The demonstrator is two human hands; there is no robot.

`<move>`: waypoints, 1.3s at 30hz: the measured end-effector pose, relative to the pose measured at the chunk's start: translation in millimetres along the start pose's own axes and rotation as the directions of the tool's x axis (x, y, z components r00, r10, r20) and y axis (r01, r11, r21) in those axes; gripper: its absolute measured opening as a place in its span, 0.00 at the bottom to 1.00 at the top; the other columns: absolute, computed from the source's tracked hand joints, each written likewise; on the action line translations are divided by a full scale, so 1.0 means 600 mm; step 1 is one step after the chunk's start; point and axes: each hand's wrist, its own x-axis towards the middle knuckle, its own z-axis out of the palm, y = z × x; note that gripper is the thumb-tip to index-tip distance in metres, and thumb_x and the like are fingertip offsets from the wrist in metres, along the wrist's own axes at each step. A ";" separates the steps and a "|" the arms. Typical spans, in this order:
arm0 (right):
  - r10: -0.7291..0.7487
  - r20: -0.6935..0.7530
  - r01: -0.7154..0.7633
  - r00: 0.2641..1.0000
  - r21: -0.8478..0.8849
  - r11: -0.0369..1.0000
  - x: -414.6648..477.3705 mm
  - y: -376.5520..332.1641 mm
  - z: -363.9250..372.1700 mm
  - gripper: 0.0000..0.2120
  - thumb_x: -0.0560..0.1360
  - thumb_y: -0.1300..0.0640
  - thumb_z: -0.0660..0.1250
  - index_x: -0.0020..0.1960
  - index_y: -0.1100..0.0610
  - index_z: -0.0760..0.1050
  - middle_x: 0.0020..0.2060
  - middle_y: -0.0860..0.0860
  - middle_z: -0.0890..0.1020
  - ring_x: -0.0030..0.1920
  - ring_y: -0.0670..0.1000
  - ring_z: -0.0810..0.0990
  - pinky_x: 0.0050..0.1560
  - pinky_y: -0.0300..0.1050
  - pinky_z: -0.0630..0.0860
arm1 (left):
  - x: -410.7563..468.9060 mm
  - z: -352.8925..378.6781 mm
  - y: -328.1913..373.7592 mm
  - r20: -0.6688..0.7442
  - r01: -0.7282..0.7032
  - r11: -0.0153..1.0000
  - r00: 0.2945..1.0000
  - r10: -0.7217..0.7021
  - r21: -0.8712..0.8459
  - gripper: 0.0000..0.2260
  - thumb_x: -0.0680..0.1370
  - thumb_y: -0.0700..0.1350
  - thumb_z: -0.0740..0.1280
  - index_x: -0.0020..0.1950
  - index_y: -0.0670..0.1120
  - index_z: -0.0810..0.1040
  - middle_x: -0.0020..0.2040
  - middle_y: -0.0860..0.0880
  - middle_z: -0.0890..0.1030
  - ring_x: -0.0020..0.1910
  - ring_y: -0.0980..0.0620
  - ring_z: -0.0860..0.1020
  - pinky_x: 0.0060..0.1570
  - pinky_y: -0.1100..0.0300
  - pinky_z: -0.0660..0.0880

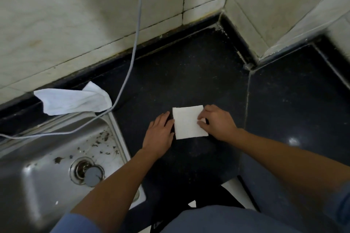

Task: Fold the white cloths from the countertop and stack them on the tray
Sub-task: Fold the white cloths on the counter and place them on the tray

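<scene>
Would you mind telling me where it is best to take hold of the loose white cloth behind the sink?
On the loose white cloth, probably pinch the raised far corner from above: it stands clear of the countertop, while the rest lies flat. Keep left of the cable passing its right end.

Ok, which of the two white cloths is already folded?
The small square cloth on the black countertop between the left hand and right hand, which pinches its edge. The other cloth lies rumpled behind the sink.

The person wears a blue garment (217,219). Its sleeves (75,223) stop short of the forearms (113,185), which are bare.
</scene>
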 end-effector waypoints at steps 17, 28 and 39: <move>0.190 0.221 -0.207 0.956 0.052 0.977 0.075 -0.071 -0.020 0.06 0.72 0.55 0.69 0.48 0.53 0.75 0.42 0.52 0.80 0.41 0.52 0.78 0.38 0.46 0.73 | -0.100 -0.002 -0.079 -0.163 0.079 0.996 0.983 -0.085 -0.044 0.13 0.69 0.39 0.72 0.53 0.42 0.80 0.58 0.41 0.78 0.55 0.40 0.77 0.48 0.49 0.75; 0.373 -0.091 -0.350 0.923 0.199 0.915 -0.150 -0.017 -0.138 0.07 0.73 0.50 0.70 0.49 0.51 0.79 0.44 0.48 0.81 0.44 0.49 0.79 0.45 0.50 0.77 | 0.006 -0.098 0.051 -0.149 -0.293 0.955 0.943 0.297 0.052 0.13 0.78 0.41 0.62 0.62 0.44 0.76 0.57 0.47 0.76 0.56 0.48 0.73 0.55 0.55 0.71; 0.571 -0.403 -0.602 0.715 0.060 0.796 -0.532 0.025 -0.194 0.11 0.78 0.48 0.64 0.56 0.51 0.77 0.53 0.49 0.79 0.51 0.54 0.78 0.46 0.50 0.75 | -0.034 -0.114 0.368 -0.075 -0.672 0.703 0.708 0.702 0.234 0.10 0.79 0.45 0.61 0.58 0.47 0.77 0.52 0.49 0.79 0.51 0.49 0.78 0.48 0.51 0.76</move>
